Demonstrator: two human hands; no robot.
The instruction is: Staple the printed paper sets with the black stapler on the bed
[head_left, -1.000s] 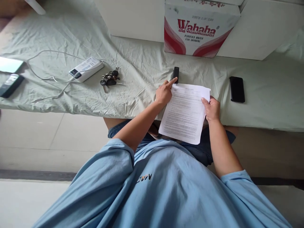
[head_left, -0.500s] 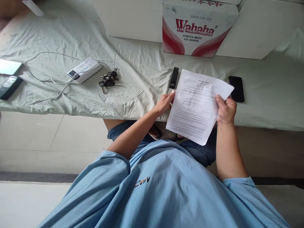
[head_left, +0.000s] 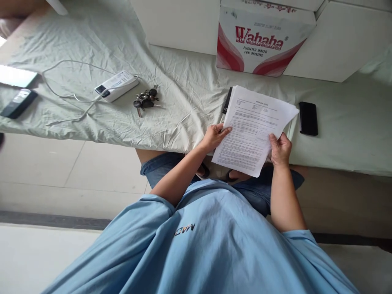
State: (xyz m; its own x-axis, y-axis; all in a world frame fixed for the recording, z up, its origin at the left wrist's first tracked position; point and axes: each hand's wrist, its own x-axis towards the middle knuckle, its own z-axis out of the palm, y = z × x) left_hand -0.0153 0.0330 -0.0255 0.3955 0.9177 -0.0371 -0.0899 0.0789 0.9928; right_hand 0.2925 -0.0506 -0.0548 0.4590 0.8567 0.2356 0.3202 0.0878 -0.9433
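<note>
- Both hands on the printed papers (head_left: pixel 252 128). Left hand (head_left: pixel 214 136) grips the left edge, fingers curled onto the sheet w/ thumb on top; right hand (head_left: pixel 280 149) pinches the lower right edge, thumb on the printed face, other fingers hidden behind.
- Papers sit over the front edge of the sheet-covered table (head_left: pixel 183 90), lower part hanging past it above the person's lap; top edge reaches toward the Wahaha box (head_left: pixel 260 41).
- Change vs 1 s ago: papers were then flat-ish nearer the body, w/ left index pointing at the top corner. Half a sec ago they were lifted and tilted right, left hand barely touching. Now both hands are clamped on again and the stack is squared up, fanned slightly at the top right – more than one sheet shows.
- My read: the stack is being re-gripped and aligned, not put down.
- Small black device (head_left: pixel 227 100) now partly covered by the papers' top left corner; it was fully in view before.
- Black phone (head_left: pixel 308 118) lies just beside the papers' right corner, not touching.
- Keys (head_left: pixel 145 100) and power bank (head_left: pixel 116 85) w/ cable are well apart to the left, untouched.
</note>
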